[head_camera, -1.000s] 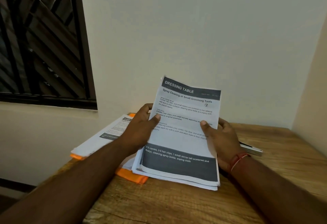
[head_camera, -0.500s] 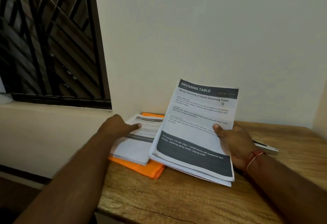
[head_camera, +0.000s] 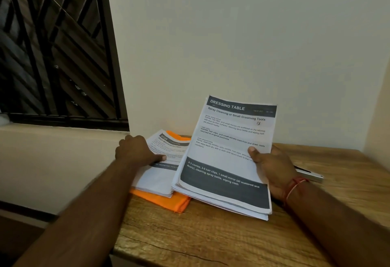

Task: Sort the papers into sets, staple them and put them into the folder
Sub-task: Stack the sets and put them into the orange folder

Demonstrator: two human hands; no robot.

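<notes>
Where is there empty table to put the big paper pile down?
Bare wood runs along the near edge of the table, in front of the orange folder and the big paper pile in the right hand. More lies right, behind the stapler. The back left is crowded: folder, small pile, left hand resting on it.

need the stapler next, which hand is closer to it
Right. The right hand, holding the paper stack, sits right beside the stapler; the left hand rests on the far pile over the orange folder.
</notes>
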